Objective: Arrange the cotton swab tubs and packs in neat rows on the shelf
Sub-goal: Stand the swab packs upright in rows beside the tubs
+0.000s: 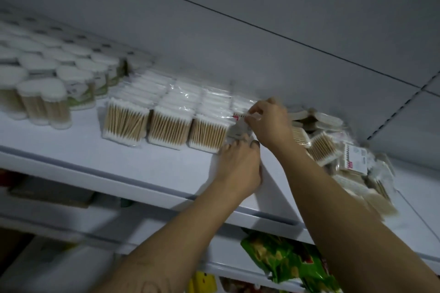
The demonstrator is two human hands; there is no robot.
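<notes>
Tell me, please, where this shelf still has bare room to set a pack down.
The front strip of the shelf, between its edge and the rows of packs, is bare. A narrow gap lies between the tubs and the leftmost row. Right of the right hand, the loose heap of packs is crowded.
</notes>
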